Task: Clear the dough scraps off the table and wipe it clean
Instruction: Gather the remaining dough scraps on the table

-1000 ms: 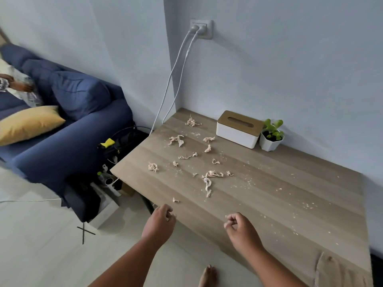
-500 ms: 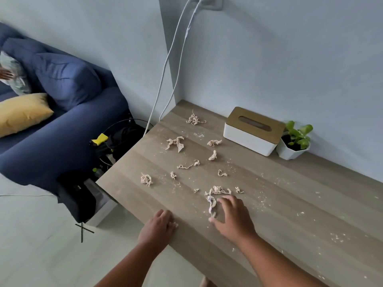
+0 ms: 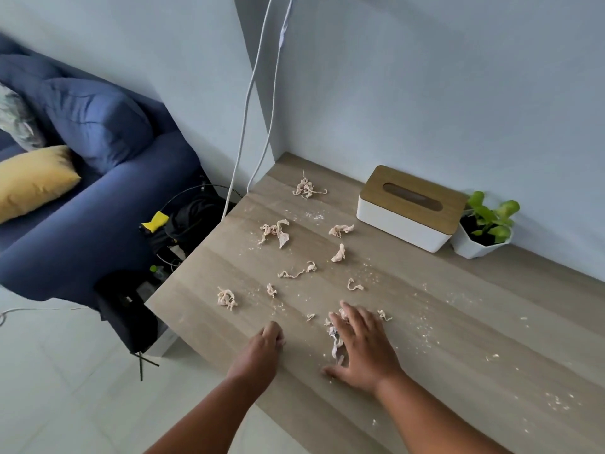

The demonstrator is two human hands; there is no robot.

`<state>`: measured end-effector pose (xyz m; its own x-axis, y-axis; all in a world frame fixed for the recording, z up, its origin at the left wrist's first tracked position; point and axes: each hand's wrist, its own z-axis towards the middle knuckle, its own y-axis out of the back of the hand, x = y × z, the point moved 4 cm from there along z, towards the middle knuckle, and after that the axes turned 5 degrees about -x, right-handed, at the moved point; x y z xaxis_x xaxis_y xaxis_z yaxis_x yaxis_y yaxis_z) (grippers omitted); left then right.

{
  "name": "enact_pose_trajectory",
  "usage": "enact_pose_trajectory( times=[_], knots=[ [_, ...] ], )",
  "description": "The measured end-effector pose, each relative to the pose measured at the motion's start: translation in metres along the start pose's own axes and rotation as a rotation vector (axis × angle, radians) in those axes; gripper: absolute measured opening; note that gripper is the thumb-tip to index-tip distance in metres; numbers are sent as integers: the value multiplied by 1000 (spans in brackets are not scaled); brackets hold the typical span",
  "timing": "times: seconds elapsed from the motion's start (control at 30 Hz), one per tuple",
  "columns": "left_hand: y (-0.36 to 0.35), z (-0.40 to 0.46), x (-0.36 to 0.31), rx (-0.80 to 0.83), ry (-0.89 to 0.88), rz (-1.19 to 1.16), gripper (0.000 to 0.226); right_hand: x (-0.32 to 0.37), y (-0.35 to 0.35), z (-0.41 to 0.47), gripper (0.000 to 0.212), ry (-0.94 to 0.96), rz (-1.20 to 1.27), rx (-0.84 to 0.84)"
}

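Moved forward since the earlier frame, the right hand is being spread, fingers open, over a pale twisted dough strip near the wooden desk's front edge; the strip's long axis is running toward that edge, under the thumb side. The left hand is being rested curled nearby; its grip cannot be told.

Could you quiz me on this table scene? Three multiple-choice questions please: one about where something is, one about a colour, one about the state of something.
1. Where is the plant pot?
A. right of the tissue box
B. on the sofa
C. on the floor

2. What colour is the tissue box lid?
A. blue
B. wood brown
C. red

3. How is the right hand?
A. raised in the air
B. clenched in a fist
C. spread flat over dough scraps

Answers: 1 A, it stands beside the box by the wall. 2 B, the lid is wood-toned over a white body. 3 C, its fingers are splayed on the table.
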<state>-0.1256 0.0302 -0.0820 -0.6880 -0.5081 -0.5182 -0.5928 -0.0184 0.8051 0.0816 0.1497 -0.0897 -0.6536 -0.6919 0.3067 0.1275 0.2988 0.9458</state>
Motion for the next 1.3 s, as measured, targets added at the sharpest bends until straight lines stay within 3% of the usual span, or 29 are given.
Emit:
enact_pose_trajectory(
  times=[0.37, 0.5, 0.73, 0.87, 0.93, 1.07, 1.3],
  knots=[
    [1, 40, -45, -47, -264, 135, 18, 4, -15, -7, 36, 121, -165, -381],
    [-5, 58, -51, 26, -336, 211, 28, 6, -16, -7, 15, 69, -146, -460],
    [-10, 85, -60, 151, -441, 369, 26, 10, -10, 9, 18, -59, -158, -404],
    [-1, 97, -72, 176, -428, 358, 23, 13, -2, 17, 10, -197, -74, -179],
    [7, 105, -78, 196, -434, 307, 20, 12, 3, 17, 19, -262, -21, -85],
    [18, 119, -82, 275, -477, 250, 23, 10, 16, 6, 41, -341, 22, -149],
    [32, 131, -89, 393, -586, 267, 9, -2, 29, -12, 39, -659, 177, -199]
  ],
)
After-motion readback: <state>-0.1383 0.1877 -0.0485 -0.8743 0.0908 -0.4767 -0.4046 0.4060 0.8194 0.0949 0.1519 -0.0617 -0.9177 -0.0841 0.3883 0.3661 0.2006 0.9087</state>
